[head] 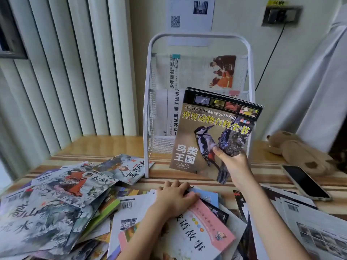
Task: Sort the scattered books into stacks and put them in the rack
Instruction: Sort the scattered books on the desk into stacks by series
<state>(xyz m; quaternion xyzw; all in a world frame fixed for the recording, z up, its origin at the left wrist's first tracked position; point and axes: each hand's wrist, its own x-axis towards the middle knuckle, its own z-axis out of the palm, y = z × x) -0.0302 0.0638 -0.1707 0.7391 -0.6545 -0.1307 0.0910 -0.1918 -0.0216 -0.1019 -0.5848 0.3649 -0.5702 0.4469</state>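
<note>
My right hand [233,164] grips the lower edge of a thin stack of bird books [212,132], woodpecker cover facing me, held upright in front of the white wire rack [150,102]. The rack holds clipped newspapers [197,72] in its upper tiers. My left hand [174,198] lies on the heap of scattered books, fingers over a pink-and-white book [199,233] and a blue one [209,197]. More picture books [71,188] are spread at the left.
A phone [305,182] lies on the striped wooden table [105,145] at the right, with a brown plush toy [298,152] behind it. Loose printed sheets [309,229] cover the right corner. Vertical blinds [56,62] hang at the left; a cable runs from a wall socket [281,15].
</note>
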